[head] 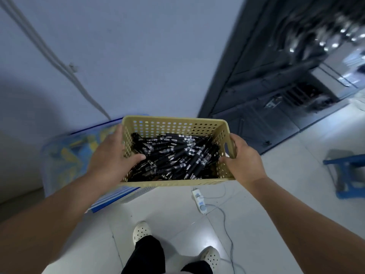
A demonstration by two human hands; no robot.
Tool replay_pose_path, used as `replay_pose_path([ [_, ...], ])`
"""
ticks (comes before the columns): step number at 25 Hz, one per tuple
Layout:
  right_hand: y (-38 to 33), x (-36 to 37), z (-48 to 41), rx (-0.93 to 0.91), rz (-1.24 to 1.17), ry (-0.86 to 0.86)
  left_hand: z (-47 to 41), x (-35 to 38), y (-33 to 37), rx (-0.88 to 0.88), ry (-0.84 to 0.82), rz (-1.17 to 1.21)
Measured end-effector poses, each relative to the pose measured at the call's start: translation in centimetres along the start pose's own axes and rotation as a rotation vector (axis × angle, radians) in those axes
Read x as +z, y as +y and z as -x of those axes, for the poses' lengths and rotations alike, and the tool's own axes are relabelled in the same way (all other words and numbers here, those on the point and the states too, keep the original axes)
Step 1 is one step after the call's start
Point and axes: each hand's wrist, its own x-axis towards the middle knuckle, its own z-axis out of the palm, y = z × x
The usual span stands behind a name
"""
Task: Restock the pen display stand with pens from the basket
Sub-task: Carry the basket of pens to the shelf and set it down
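Observation:
A tan perforated plastic basket [169, 124] is held in the air in front of me, filled with many black pens [173, 155] with silver trim. My left hand [110, 155] grips its left wall, thumb hooked inside over the pens. My right hand [242, 157] grips its right wall at the handle slot, thumb inside. At the upper right stands a dark pen display stand [276, 62], blurred, with rows of dark pens with shiny tips.
A clear plastic bin with a blue rim [65, 151] sits on the floor below left of the basket. A white power strip [199, 200] with its cable lies on the tiled floor. A blue stool [347, 175] is at the right. My feet [141, 232] show below.

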Motion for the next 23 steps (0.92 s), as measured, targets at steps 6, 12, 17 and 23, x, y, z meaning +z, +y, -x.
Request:
replay_pose_path([
  [6,10.2,-9.5,4.2,0.172,-0.130,0.152,2.1,4.4,13.1,0.177,-0.088,0.104],
  [12,20.6,-17.2,8.8,0.310,-0.191,0.326,5.1,10.5,24.7,0.323,-0.165,0.089],
  [17,24.5,-20.3,11.3,0.409,-0.201,0.399,6.3,13.2,30.3,0.445,-0.247,0.110],
  [23,25.4,-21.7,13.5,0.525,-0.214,0.501,4.3,13.7,34.8,0.578,-0.338,0.088],
])
